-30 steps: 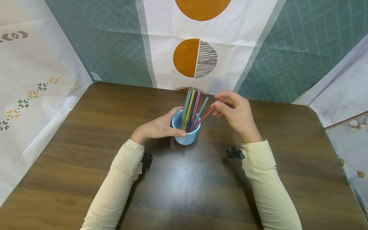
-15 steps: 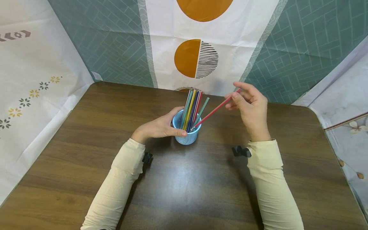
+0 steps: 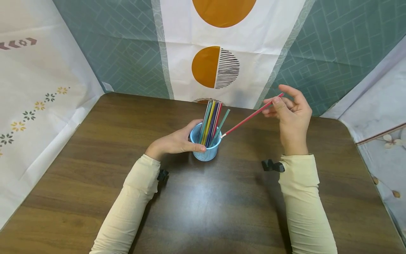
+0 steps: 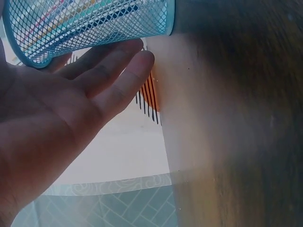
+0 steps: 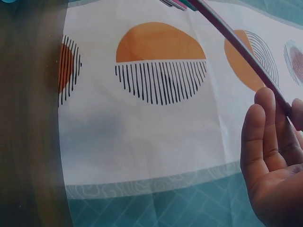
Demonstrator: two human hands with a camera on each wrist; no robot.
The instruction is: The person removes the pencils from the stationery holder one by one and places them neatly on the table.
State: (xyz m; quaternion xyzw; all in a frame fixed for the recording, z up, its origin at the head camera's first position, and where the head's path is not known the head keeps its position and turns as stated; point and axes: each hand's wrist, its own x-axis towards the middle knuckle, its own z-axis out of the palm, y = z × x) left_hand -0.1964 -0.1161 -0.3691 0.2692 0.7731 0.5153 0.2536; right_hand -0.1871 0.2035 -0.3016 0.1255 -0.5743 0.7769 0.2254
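Sleeves (image 3: 141, 175) in pale yellow are seen nearest, stretched forward over a brown wood-grained desk (image 3: 203, 218), with a small black fitting (image 3: 272, 165) at the inner side of each cuff. Past the cuffs, a light-blue mesh cup (image 3: 207, 154) is grasped by the left hand (image 3: 177, 141): the thumb is laid across the near side at the rim, and the fingers are seen along the mesh wall in the left wrist view.

Within the cup, a close bundle of coloured pencils (image 3: 210, 123) is held nearly upright, and a green pencil (image 3: 223, 121) is tilted away from it toward the right. A red pencil (image 3: 250, 118) is pinched near its upper end by the thumb and fingers of the right hand (image 3: 291, 118), which is raised to the right of the cup. The red pencil's pale lower end is seen at the cup's right rim; whether the rim is touched cannot be told.

The step in hand is judged to be the taking of this one pencil out of the cup, nearly completed. For the next move, a little more clearance past the rim seems to be called for, with the cup steadied and the green pencil left undisturbed.

Farthest off, a backdrop (image 3: 253, 70) printed with ochre circles between teal panels is hung behind the desk.
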